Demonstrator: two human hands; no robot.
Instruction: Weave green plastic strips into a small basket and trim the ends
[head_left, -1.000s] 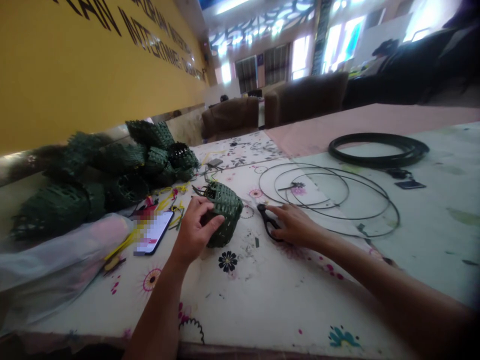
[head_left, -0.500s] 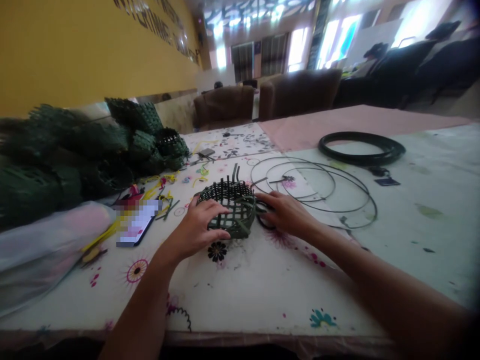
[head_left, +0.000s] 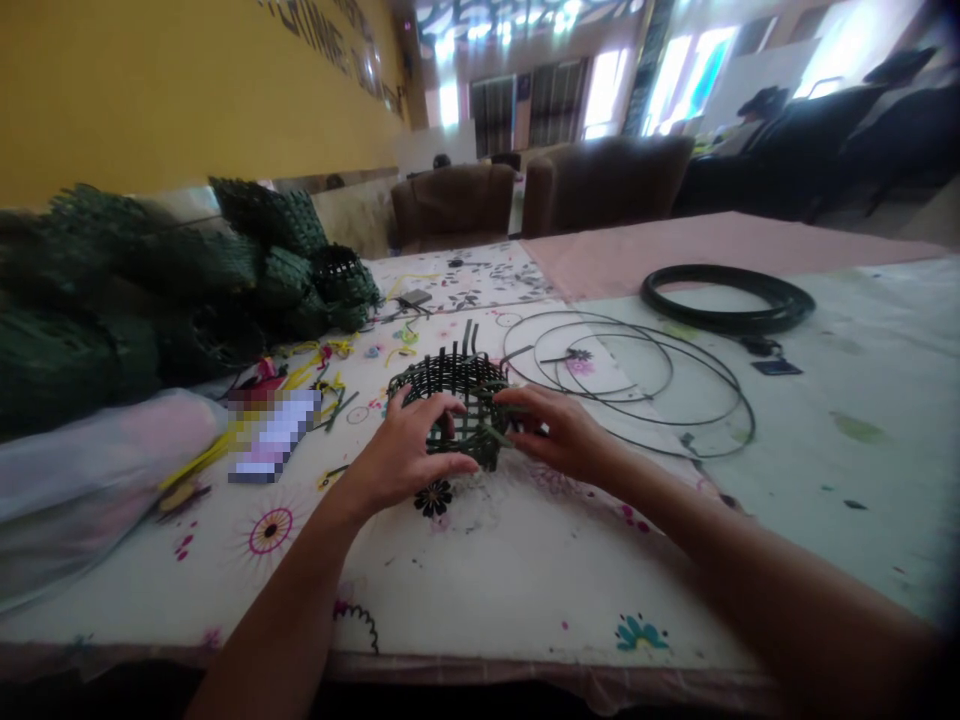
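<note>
- Both hands, left hand (head_left: 409,455) and right hand (head_left: 559,430), curled around green woven basket (head_left: 459,405) on worktop (head_left: 525,560).
- Could crush weave if squeezed; loose strips (head_left: 469,340) might spring free.

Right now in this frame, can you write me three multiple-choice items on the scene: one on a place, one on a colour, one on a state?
1. Where does the pile of dark green woven baskets lie, seen from the camera?
A. Far left of the table
B. Far right of the table
C. On a chair

2. What colour is the small half-woven strip basket between the hands?
A. Yellow
B. Dark green
C. Pink

3. How do the hands meet that basket?
A. Neither touches it
B. Only the left touches it
C. Left hand and right hand both grip its sides

Answers: 1 A, the pile sits along the left edge under the yellow wall. 2 B, its strips are dark green. 3 C, fingers of both hands close on its near wall.
</note>
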